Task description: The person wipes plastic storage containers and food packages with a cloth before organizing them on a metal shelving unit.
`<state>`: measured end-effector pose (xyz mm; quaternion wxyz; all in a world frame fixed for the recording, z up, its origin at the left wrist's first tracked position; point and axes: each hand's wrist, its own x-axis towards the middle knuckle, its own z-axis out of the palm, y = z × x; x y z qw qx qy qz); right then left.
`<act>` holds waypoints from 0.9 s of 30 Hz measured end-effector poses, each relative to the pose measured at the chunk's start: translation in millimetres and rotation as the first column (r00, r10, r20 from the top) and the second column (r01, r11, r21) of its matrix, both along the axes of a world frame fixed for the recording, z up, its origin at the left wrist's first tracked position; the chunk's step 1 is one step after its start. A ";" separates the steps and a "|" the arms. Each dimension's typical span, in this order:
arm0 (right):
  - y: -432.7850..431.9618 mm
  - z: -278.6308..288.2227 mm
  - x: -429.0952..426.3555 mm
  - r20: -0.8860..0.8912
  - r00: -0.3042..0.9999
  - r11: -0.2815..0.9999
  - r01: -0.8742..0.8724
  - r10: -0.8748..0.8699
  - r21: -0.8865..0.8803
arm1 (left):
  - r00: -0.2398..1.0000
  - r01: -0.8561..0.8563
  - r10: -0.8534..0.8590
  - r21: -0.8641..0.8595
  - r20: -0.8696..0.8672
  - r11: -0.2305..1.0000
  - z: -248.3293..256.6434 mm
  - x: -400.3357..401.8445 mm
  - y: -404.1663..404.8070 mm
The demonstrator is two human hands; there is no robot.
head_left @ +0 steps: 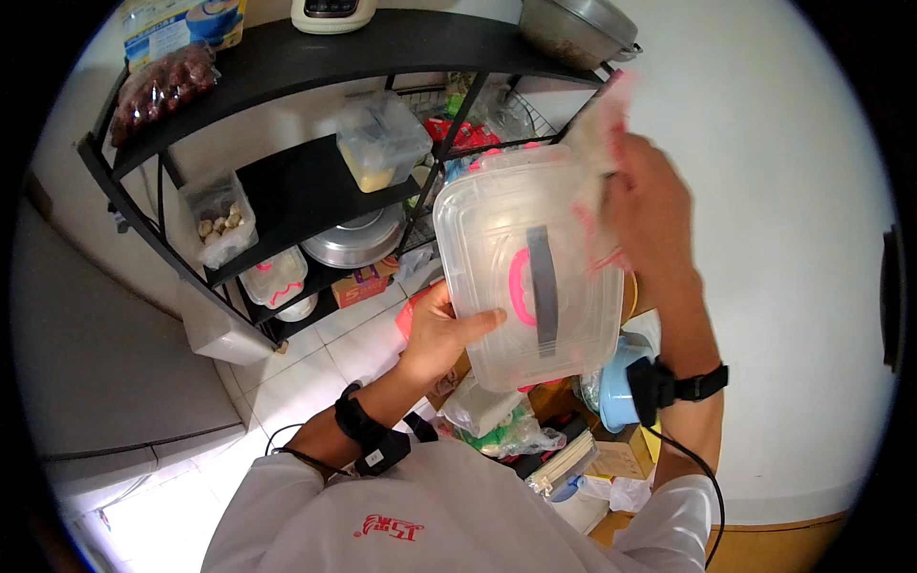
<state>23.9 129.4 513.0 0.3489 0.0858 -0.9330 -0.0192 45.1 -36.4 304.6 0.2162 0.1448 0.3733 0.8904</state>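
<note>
My left hand grips the near left edge of a clear plastic storage box, its thumb on the lid. The lid has a grey handle and a pink oval behind it, with pink latches at both ends. Above the right side of the box, my right hand is blurred and closed on a cloth or wipe, whitish with red or pink parts, which hangs over the lid. Whether the cloth touches the lid cannot be told.
A black shelf rack holds a bag of dark red fruit, a metal pot, plastic containers and a metal lidded pan. Below the box are a light blue tub, plastic bags and a cardboard box. A white wall stands right.
</note>
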 end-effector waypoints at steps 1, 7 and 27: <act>0.5 6.3 3.7 -0.067 0.997 0.999 -0.025 0.023 -0.023 | 1.000 0.008 -0.008 0.008 0.002 1.000 1.0 0.4 -0.8; -22.5 -7.8 26.5 -0.069 0.933 0.902 -0.320 0.353 0.289 | 1.000 -0.017 0.017 0.004 0.014 1.000 11.5 6.1 -0.2; 11.5 -44.2 140.7 0.351 0.852 0.841 -0.483 0.388 0.244 | 0.986 -0.156 0.152 0.061 0.064 0.986 51.4 -1.0 -11.5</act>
